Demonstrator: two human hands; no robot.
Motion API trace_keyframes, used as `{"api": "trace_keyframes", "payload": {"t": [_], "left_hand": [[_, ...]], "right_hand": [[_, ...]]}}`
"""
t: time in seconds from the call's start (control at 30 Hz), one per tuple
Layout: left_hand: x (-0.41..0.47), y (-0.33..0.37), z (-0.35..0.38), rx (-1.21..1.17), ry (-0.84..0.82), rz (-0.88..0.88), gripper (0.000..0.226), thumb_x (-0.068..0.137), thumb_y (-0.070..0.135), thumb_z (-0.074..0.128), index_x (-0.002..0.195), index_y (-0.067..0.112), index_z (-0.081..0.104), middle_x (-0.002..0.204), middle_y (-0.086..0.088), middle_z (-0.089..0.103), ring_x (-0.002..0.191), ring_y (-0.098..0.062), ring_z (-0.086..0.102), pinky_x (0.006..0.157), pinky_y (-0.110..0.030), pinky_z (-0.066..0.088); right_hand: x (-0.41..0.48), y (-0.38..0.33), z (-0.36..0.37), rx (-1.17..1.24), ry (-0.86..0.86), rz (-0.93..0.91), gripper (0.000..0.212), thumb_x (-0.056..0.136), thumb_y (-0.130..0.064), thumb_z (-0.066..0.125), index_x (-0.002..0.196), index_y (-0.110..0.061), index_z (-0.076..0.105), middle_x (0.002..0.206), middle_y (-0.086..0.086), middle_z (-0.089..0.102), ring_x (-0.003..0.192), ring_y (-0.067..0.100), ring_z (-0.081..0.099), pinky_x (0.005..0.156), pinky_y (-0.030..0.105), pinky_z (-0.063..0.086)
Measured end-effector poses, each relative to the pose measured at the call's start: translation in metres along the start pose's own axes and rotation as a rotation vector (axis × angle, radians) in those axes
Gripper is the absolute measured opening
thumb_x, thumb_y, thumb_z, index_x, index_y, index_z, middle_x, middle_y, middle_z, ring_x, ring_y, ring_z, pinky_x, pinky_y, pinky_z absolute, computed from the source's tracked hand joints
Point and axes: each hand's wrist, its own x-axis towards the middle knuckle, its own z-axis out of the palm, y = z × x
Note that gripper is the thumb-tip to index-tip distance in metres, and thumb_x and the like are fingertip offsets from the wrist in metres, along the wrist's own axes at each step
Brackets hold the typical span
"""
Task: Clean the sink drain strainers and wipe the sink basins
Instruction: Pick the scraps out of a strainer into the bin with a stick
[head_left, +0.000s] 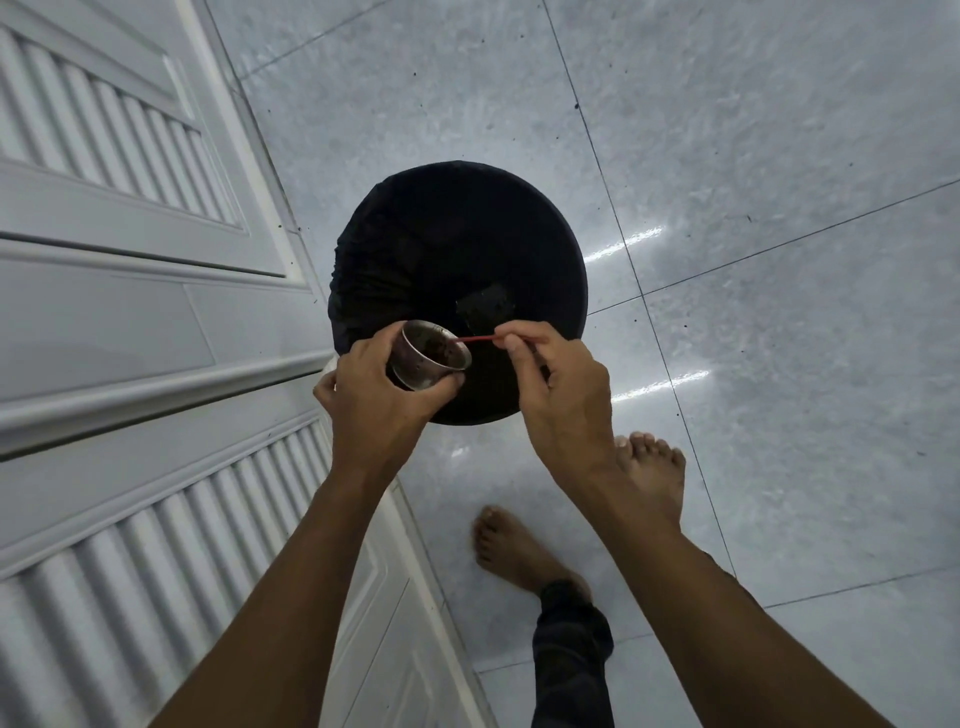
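Drain strainer (431, 358), a small metal cup holding dark debris, sits tilted in the curled fingers of the left hand (382, 400) above a black-lined bin (462, 244) beside white louvred cabinet doors (119, 249). The right hand (561, 395) pinches a thin red stick (475, 339), its tip inside the cup, over grey floor tiles (753, 156).

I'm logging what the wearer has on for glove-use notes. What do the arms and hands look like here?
Both arms are bare as far as the frame shows: no sleeves in view. The left hand and right hand wear no gloves, and no rings, watch or bands are visible. Nails look short and unpainted.
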Motion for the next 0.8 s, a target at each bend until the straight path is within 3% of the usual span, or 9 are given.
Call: {"api": "trace_keyframes", "payload": {"t": [0.23,0.33,0.5,0.63,0.8], "left_hand": [[0.000,0.001,0.001,0.041,0.018,0.002,0.068,0.076,0.056,0.083,0.135,0.029,0.061,0.126,0.006,0.066,0.121,-0.016,0.057,0.115,-0.050,0.031],[0.000,0.001,0.002,0.067,0.025,-0.012,0.071,0.075,0.058,0.082,0.136,0.029,0.060,0.125,0.005,0.066,0.120,-0.016,0.057,0.115,-0.049,0.030],[0.008,-0.003,0.000,0.104,0.045,-0.064,0.072,0.074,0.059,0.081,0.136,0.030,0.059,0.123,0.003,0.067,0.120,-0.021,0.057,0.110,-0.045,0.028],[0.008,0.001,0.006,0.138,0.024,-0.001,0.071,0.075,0.059,0.081,0.135,0.030,0.057,0.121,0.002,0.065,0.118,-0.020,0.057,0.110,-0.045,0.028],[0.013,-0.004,0.000,0.159,-0.039,-0.001,0.071,0.075,0.059,0.081,0.135,0.029,0.057,0.122,0.000,0.065,0.119,-0.022,0.057,0.112,-0.048,0.028]], "right_hand": [[-0.011,0.005,0.002,0.054,-0.098,-0.025,0.020,0.103,-0.029,0.057,0.117,-0.024,0.071,0.104,-0.006,0.075,0.096,0.008,0.068,0.082,0.022,0.059],[-0.007,0.003,0.015,0.057,-0.022,0.065,0.023,0.104,-0.029,0.056,0.120,-0.022,0.071,0.108,-0.005,0.075,0.098,0.010,0.068,0.086,0.023,0.059],[0.001,0.006,0.010,0.137,0.067,0.115,0.022,0.104,-0.031,0.056,0.117,-0.022,0.071,0.103,-0.010,0.074,0.097,0.003,0.068,0.082,0.012,0.055],[-0.008,0.003,0.022,0.159,-0.056,0.082,0.021,0.103,-0.028,0.058,0.116,-0.021,0.073,0.103,-0.009,0.075,0.096,0.004,0.069,0.085,0.015,0.057],[0.008,0.005,0.017,0.060,0.024,0.101,0.024,0.103,-0.033,0.056,0.119,-0.023,0.070,0.104,-0.005,0.074,0.096,0.011,0.068,0.082,0.030,0.061]]}}
